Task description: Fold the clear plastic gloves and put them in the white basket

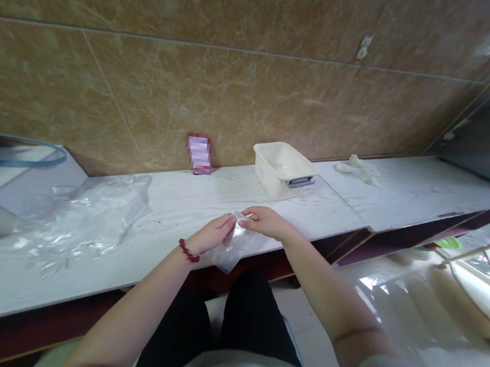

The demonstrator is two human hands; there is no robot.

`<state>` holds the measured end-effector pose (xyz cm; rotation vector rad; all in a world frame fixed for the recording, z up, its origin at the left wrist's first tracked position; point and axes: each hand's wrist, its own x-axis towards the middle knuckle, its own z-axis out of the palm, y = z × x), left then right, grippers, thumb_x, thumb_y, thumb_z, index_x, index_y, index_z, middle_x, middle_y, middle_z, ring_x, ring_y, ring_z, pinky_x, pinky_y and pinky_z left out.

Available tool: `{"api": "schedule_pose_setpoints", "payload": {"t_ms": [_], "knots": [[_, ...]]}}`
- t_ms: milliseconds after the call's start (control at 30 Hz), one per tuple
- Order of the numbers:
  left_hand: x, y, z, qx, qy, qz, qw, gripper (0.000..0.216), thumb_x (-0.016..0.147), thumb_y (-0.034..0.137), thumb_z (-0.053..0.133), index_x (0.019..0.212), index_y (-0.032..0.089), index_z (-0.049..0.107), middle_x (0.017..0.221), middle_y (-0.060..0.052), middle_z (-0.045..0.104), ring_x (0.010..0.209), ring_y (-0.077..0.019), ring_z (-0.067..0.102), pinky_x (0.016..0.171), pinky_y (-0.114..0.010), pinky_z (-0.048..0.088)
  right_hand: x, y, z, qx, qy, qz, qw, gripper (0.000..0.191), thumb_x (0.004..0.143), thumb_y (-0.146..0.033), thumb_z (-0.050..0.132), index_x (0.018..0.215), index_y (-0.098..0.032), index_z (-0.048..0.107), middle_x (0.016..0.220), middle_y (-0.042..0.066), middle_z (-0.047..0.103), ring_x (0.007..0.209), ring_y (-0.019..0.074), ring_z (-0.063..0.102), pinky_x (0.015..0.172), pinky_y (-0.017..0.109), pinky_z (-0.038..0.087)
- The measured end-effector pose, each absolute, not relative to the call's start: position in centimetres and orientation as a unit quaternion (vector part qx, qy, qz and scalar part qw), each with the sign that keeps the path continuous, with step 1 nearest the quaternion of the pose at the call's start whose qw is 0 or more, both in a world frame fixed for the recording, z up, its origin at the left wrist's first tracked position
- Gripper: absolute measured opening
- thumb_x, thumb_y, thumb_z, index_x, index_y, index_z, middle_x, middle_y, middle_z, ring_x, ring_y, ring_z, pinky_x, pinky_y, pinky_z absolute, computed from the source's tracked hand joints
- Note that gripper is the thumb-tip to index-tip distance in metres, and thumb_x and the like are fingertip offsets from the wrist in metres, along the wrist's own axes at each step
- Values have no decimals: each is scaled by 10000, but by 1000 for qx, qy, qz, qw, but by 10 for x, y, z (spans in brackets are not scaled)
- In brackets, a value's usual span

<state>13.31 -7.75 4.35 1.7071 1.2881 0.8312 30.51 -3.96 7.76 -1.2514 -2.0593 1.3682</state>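
A clear plastic bag [233,251] hangs between my two hands at the front edge of the white counter. My left hand [214,233], with a red bead bracelet at its wrist, is closed on the bag's upper left edge. On the other side, the fingers of my right hand [264,221] pinch the bag's top edge. What the bag holds, if anything, I cannot make out. Just beyond my right hand stands a cream plastic bin [267,174] with a grey handle. Farther left lies a spread of clear plastic bags [93,214].
A phone-like item with a blurred screen [200,153] leans against the brown tiled wall [158,92]. White gloves or cloth [359,170] lie right of the bin. A blue hose or strap [19,161] is at far left. The counter's front edge [147,281] runs before my legs.
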Motion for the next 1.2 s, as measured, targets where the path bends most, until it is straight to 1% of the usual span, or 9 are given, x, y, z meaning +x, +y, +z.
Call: {"api": "schedule_pose_setpoints", "payload": {"t_ms": [133, 333, 400, 467, 533, 600, 767, 967, 1200], "knots": [[140, -72, 47, 686, 481, 328, 436, 303, 811, 434, 338, 780, 175, 492, 675, 12, 470, 645, -117, 436, 637, -253, 374, 310, -32, 93, -452, -812, 346, 129, 349, 673, -368, 605, 941, -144, 609, 652, 17, 601, 587, 106, 528, 547, 200, 379], [144, -54, 46, 654, 458, 338, 498, 312, 795, 448, 383, 849, 169, 510, 701, 4, 480, 653, -111, 443, 608, -243, 382, 312, -16, 117, -445, -859, 248, 60, 217, 700, -314, 562, 846, -173, 639, 725, 23, 638, 620, 116, 547, 542, 194, 376], [138, -43, 43, 633, 431, 364, 530, 332, 794, 461, 382, 907, 172, 500, 764, -13, 510, 709, -119, 479, 648, -254, 399, 322, -5, 136, -460, -859, 214, 67, 195, 698, -292, 556, 831, -178, 640, 747, 22, 643, 643, 119, 555, 553, 191, 384], [127, -28, 36, 616, 415, 403, 535, 341, 790, 468, 386, 929, 172, 485, 805, -25, 526, 762, -127, 503, 696, -271, 407, 337, 10, 161, -493, -844, 176, 115, 192, 705, -284, 542, 835, -178, 635, 758, 18, 644, 637, 113, 558, 555, 187, 392], [112, -14, 26, 604, 424, 448, 504, 331, 774, 467, 417, 907, 171, 481, 793, -22, 530, 769, -126, 509, 714, -274, 406, 355, 28, 189, -534, -822, 110, 164, 195, 713, -287, 533, 831, -169, 634, 764, 25, 639, 650, 117, 559, 568, 193, 400], [98, -2, 13, 590, 452, 479, 468, 327, 762, 469, 430, 892, 172, 479, 764, -12, 525, 737, -120, 504, 690, -262, 404, 371, 48, 212, -578, -791, 53, 191, 216, 719, -307, 527, 843, -166, 633, 739, 30, 632, 632, 125, 557, 551, 206, 399], [79, 6, -7, 569, 517, 476, 427, 330, 759, 467, 411, 885, 168, 470, 701, 5, 504, 633, -106, 480, 611, -241, 390, 386, 94, 235, -654, -740, -47, 150, 230, 712, -296, 548, 844, -132, 639, 720, 52, 614, 666, 148, 558, 573, 232, 394], [79, 3, -5, 685, 533, 366, 336, 285, 777, 424, 396, 840, 176, 522, 674, 10, 520, 639, -125, 471, 644, -261, 371, 373, 119, 214, -688, -720, -51, 74, 224, 716, -259, 540, 872, -127, 634, 754, 70, 616, 690, 157, 559, 582, 234, 397], [78, 3, -2, 722, 534, 328, 293, 278, 782, 396, 389, 864, 171, 531, 700, -6, 550, 639, -136, 481, 623, -262, 368, 364, 117, 196, -692, -720, -14, 51, 238, 712, -258, 510, 873, -133, 633, 711, 71, 612, 659, 161, 565, 572, 240, 410]]}}
